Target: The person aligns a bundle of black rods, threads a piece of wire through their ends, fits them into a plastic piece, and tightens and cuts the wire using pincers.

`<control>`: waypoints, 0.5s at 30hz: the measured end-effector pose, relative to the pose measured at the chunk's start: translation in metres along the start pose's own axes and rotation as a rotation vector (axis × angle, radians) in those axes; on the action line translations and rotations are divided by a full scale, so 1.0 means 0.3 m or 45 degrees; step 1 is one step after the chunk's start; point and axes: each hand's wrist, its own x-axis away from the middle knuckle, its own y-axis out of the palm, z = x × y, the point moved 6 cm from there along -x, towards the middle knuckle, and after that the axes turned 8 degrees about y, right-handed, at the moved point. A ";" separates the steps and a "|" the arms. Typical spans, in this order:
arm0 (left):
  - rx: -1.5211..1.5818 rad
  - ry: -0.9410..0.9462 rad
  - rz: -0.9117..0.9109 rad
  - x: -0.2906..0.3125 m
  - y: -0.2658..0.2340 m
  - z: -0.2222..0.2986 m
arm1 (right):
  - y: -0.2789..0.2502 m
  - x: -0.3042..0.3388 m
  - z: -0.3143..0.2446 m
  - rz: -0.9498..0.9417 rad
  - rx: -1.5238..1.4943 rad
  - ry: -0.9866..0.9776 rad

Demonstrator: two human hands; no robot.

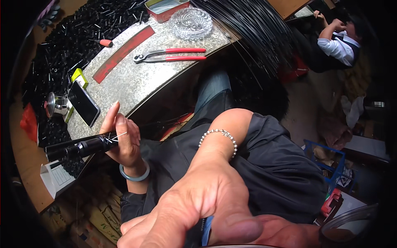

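Observation:
My left hand (127, 140), with a pale bangle at the wrist, is at the table's near left edge. Its index finger and thumb point up and the other fingers curl loosely. Beside it lies a black cylindrical piece (89, 146), with thin silvery wires (115, 137) crossing in front of the thumb. No firm grip on either shows. Large and close to the camera, my right hand (194, 202) wears a beaded bracelet (218, 133). The thumb is spread from the fingers, nothing shows between them, and the fingertips are cut off at the lower edge.
On the stone slab (136, 87) are red-handled pliers (171, 54), a worn red strip (124, 53), a glass dish (191, 23) and a phone (84, 103). Black short pieces (62, 58) heap behind; long black rods (252, 29) lie far right. Another person (339, 47) sits beyond.

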 end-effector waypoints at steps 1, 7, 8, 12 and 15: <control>0.008 0.011 -0.013 0.002 0.000 0.005 | -0.002 0.000 -0.002 -0.038 0.030 0.013; 0.002 0.014 -0.026 -0.008 -0.010 -0.003 | -0.031 0.003 0.023 0.005 0.006 -0.088; 0.017 0.010 -0.023 -0.005 -0.013 0.003 | -0.026 0.010 0.026 0.026 0.009 -0.098; -0.004 0.038 -0.011 0.008 -0.030 0.027 | -0.023 0.018 0.048 0.062 -0.023 -0.145; -0.115 -0.054 0.110 0.017 -0.054 0.014 | -0.138 0.102 0.006 0.186 0.743 -0.173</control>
